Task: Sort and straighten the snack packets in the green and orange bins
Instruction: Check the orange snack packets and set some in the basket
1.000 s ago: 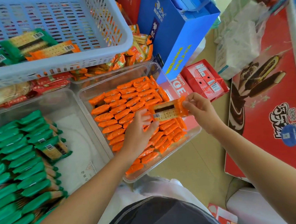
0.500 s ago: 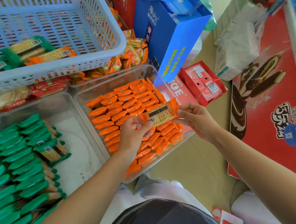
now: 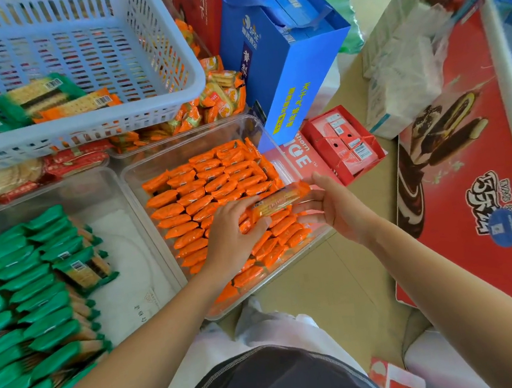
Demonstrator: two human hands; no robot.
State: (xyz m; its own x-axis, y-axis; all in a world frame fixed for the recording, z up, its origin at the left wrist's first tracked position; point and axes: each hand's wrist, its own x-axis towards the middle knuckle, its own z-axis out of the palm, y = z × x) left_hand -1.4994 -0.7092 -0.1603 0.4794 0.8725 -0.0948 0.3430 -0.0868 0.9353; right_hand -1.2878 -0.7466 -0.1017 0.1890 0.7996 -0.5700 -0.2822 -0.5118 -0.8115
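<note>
Orange plastic snack packet [image 3: 277,202] lies sideways above the clear bin [image 3: 162,159], left hand [image 3: 236,232] and right hand [image 3: 337,209] pinching its ends.

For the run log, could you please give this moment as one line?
left hand: grips left end of orange cracker packet | right hand: pinches its right end | packet: above orange rows in clear bin

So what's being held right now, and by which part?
One orange packet, over the orange bin: right hand pinches its right end, thumb on top; left hand has fingers at its left end, grip unclear.
</note>
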